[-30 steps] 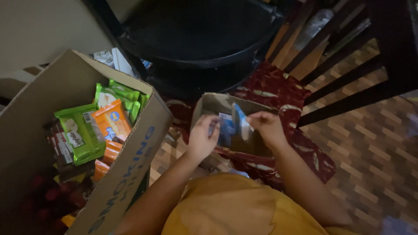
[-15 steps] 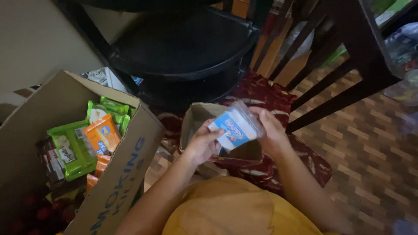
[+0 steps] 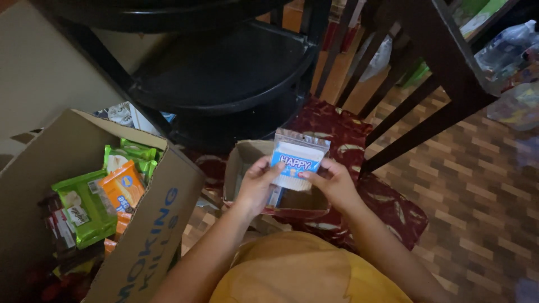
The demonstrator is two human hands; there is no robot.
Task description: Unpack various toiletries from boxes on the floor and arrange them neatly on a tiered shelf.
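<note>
A black tiered plastic rack fills the top of the view, with a dark wooden chair frame slanting across the upper right above the brown brick-pattern floor; a large cardboard carton stands open at the lower left, packed with green snack packs and an orange snack pack, well apart from the hands; a dark red patterned cloth lies under a small open cardboard box, which sits just in front of the person's yellow-clad lap. Both hands meet above that small box; the left hand pinches the left edge of a blue and white snack packet, fingers curled behind and thumb in front; the right hand pinches the packet's right lower edge the same way, fingers closed around it. The packet is upright, its printed face toward the camera, held over the small box's opening and not touching the box so far as can be seen.
</note>
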